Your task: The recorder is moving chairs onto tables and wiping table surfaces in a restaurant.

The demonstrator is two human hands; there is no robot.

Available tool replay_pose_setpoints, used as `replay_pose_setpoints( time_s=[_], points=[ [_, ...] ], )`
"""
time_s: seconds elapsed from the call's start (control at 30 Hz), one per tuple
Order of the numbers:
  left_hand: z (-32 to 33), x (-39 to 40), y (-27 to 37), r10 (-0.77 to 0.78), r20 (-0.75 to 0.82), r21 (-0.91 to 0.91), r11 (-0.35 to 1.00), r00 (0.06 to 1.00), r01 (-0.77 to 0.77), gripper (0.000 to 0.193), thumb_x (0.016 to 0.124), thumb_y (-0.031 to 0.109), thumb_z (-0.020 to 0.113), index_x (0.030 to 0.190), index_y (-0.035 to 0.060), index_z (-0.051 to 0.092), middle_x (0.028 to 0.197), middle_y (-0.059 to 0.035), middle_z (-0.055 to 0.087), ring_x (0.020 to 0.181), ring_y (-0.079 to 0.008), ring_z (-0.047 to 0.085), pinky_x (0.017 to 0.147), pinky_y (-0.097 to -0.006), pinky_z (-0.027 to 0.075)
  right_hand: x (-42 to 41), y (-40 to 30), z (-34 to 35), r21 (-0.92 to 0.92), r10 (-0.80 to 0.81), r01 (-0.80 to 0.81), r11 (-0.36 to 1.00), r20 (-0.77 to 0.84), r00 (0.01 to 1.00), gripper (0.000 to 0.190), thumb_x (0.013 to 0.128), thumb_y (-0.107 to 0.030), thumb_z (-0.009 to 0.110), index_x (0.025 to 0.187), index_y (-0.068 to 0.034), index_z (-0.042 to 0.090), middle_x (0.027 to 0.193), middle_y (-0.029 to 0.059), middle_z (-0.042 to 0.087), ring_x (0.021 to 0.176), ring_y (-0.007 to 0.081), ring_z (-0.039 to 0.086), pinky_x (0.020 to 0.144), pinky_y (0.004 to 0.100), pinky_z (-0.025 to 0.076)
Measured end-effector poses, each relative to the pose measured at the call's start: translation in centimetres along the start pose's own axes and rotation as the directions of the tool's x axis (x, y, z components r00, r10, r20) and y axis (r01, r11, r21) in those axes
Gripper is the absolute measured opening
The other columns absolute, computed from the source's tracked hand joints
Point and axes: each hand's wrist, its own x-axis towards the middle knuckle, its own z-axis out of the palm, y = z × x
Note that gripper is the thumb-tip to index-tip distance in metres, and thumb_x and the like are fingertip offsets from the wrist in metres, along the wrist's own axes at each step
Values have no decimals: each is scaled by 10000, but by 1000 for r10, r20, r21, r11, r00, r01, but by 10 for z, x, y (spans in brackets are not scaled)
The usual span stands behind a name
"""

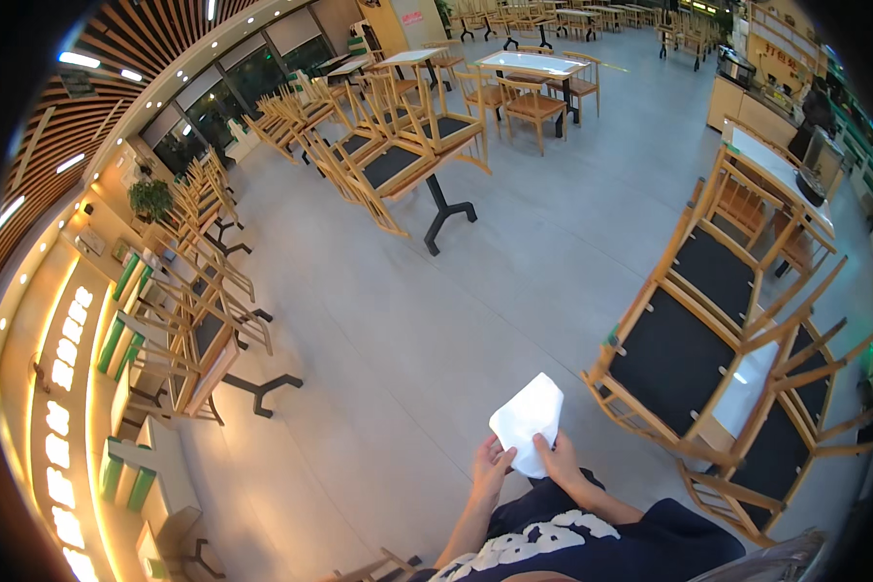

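Observation:
A folded white sheet (529,420), either cloth or paper, is held up in front of my body, above the grey floor. My left hand (489,464) grips its lower left edge, with the thumb near the corner. On the lower right side my right hand (559,457) pinches it, the thumb lying flat on the front face. The sheet has an uneven, many-sided outline and hides the fingers behind it.
To the right, upturned wooden chairs (673,356) rest on a table. More upturned chairs (400,156) are stacked on a table ahead, and others (207,327) to the left. Farther off, chairs (531,105) stand around a white-topped table (535,64). A counter (746,109) is at the back right.

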Motion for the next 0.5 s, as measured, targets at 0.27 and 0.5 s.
replay_pose_setpoints(
  time_s=[0.27,0.5],
  points=[
    [24,169,86,-108,269,5,994,957,110,408,843,141,645,1198,3,498,1065,-108,613,985,-195,599,811,-330,506,170,-48,34,128,-16,26,991,-78,997,436,863,-205,607,1182,52,457,996,151,592,903,190,570,749,329,473],
    [46,311,196,398,159,626,667,903,-404,283,836,167,615,1065,0,605,994,-193,622,898,-311,616,762,-346,483,292,-22,8,-65,-72,47,997,-466,882,399,853,-186,631,1151,35,483,1039,122,583,967,191,559,747,300,488]
  ],
)
